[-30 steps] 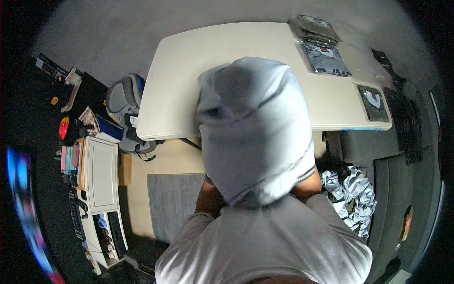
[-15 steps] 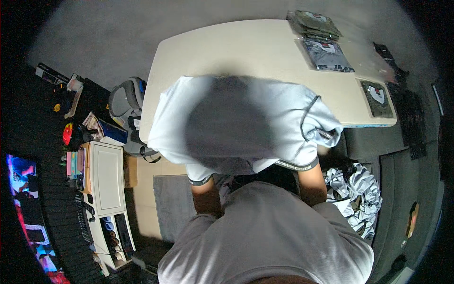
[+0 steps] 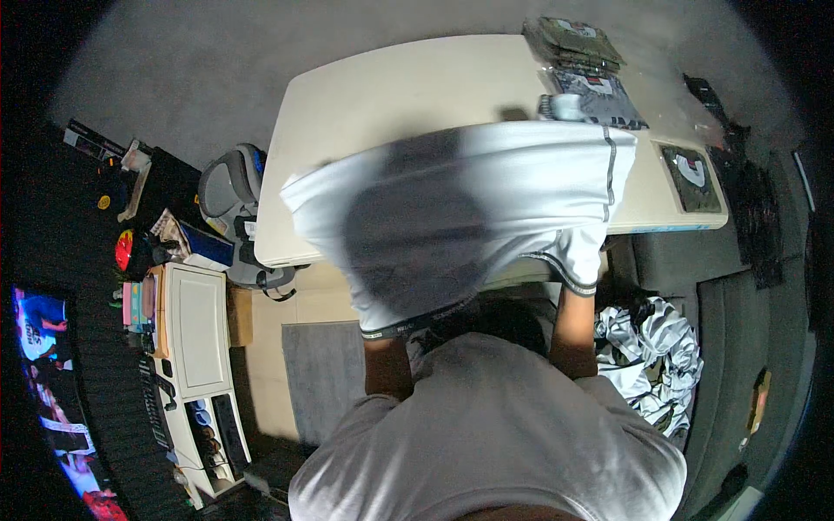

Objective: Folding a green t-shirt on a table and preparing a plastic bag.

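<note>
A white garment (image 3: 539,174) with dark stitching and dark trimmed openings is spread in the air over the near part of the table. It looks like a shirt, and a large round shadow falls across its middle. My left forearm (image 3: 387,365) goes up into a dark-banded opening at the lower left. On the other side, my right forearm (image 3: 574,330) enters a sleeve-like opening with a dark hem. Cloth covers both hands, so their fingers do not show.
A cream table (image 3: 382,87) carries folded clothes in clear bags (image 3: 599,97) at the far right and a dark bagged garment (image 3: 691,178) by its right edge. A crumpled white-and-dark heap (image 3: 651,365) lies right of me. A grey chair (image 3: 230,187) and white cabinet (image 3: 198,326) stand left.
The garment has gone from bunched to stretched out wide, its right side now raised and farther right. My right forearm shows more, and the sleeve hem has moved up.
</note>
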